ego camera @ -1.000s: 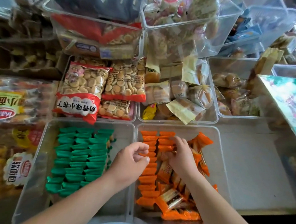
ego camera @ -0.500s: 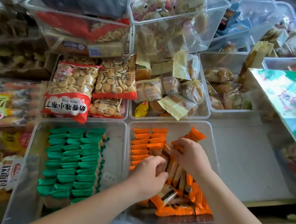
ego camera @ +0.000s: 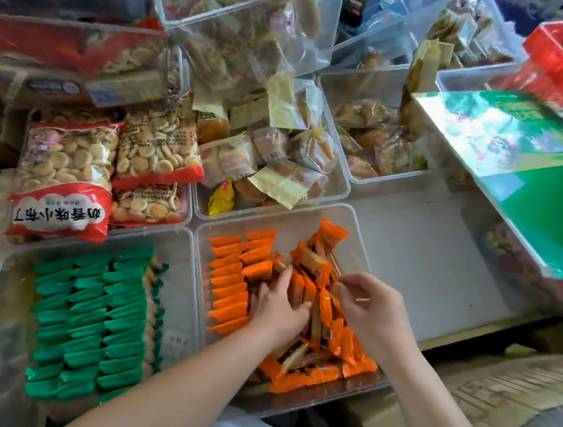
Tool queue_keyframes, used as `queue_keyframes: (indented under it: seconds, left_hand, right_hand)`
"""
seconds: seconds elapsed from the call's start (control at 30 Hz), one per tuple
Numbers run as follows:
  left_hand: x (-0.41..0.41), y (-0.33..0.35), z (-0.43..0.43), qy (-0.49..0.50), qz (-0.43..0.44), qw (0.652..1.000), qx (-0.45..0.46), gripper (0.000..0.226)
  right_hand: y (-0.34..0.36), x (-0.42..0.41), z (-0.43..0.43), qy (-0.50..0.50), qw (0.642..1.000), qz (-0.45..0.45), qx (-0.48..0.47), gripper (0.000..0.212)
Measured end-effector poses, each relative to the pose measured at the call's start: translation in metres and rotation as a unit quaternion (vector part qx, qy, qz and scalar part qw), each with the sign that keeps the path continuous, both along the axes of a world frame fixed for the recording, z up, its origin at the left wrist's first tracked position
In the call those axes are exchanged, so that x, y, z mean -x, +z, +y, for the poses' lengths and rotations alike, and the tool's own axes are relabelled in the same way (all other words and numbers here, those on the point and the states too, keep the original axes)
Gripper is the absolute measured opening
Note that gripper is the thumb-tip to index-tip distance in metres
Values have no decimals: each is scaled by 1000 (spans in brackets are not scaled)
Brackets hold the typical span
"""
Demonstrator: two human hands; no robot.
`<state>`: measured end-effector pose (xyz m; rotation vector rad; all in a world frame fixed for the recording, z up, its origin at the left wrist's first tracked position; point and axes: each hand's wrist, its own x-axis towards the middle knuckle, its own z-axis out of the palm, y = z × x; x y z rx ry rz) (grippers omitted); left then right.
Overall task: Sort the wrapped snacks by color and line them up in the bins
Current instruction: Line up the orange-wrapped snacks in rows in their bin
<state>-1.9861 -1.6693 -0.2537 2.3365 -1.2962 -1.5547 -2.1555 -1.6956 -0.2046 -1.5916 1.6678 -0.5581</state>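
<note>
Heap of orange foil-wrapped snack bars [ego camera: 324, 307] in right half of clear plastic bin [ego camera: 360, 241]; left hand [ego camera: 277, 311] flat, pressing heap; right hand [ego camera: 370, 311] curled over bin, grasp unclear. Likely light, slippery: best pinched mid-length.

Front row: left bin [ego camera: 180, 307] holds lined-up snacks [ego camera: 90, 325]; right bin [ego camera: 356, 244], just beside it, holds rows [ego camera: 228, 284] along its left side and a loose heap [ego camera: 325, 348] to their right. Biscuit bags [ego camera: 68, 165] lie behind the left bin, a bin of buns [ego camera: 340, 184] behind the right.
</note>
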Motion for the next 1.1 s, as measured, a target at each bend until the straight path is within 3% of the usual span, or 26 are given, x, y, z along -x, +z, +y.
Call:
queue_keyframes:
  seconds: [0.27, 0.4, 0.53, 0.63, 0.77, 1.0, 1.1]
  left_hand:
    - [-5, 4, -8, 6, 4, 1000, -23, 113]
    - [-3, 14, -7, -25, -14, 1000, 0, 93]
    - [-6, 15, -6, -35, 7, 998, 47, 81]
    - [-13, 14, -5, -5, 25, 997, 74, 72]
    - [-19, 21, 3, 63, 48, 986, 147, 57]
    - [-44, 52, 10, 202, 190, 945, 174, 59]
    - [-54, 71, 17, 245, 280, 913, 168, 64]
  right_hand:
    - [6, -6, 1, 18, 1000, -3, -2, 11]
    - [8, -16, -4, 46, 999, -5, 9, 14]
    - [18, -24, -15, -15, 995, -92, -40, 14]
    - [18, -20, -16, -65, 989, -119, -63, 14]
    - [13, -16, -10, -48, 991, -91, -83, 14]
    - [15, -34, -8, -29, 987, -111, -114, 14]
    - [23, -46, -10, -28, 966, -180, -185, 31]
